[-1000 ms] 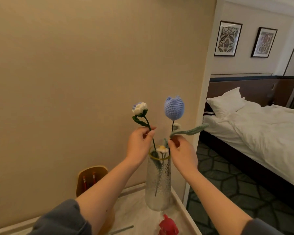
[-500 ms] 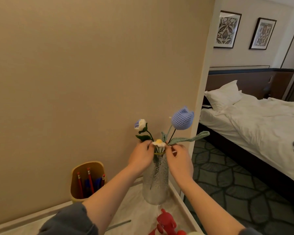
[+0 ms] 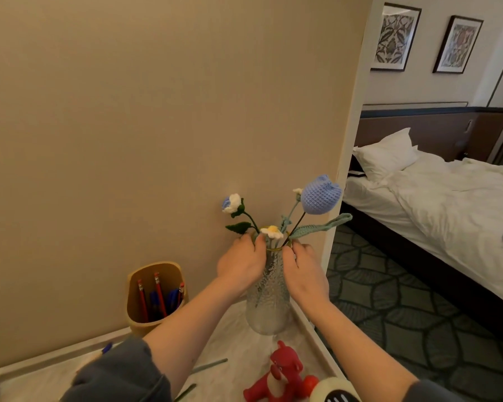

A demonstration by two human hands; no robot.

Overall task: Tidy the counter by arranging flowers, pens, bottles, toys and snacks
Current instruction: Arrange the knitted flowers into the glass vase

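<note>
A ribbed glass vase stands at the counter's back right corner. In it are a blue crochet tulip, a white-and-blue rosebud and a small daisy. My left hand pinches the rosebud's stem at the vase's rim. My right hand pinches the tulip's stem at the rim on the other side. Both hands flank the vase's neck.
A tan pen holder with red pencils and blue pens stands left of the vase. A red bear toy and a white toy lie near the counter's right edge. Loose stems lie on the marble top. A bed is beyond.
Both hands came down with the rosebud and the tulip, lowering their stems into the vase until the fingers reached the rim. The camera tilted down.
</note>
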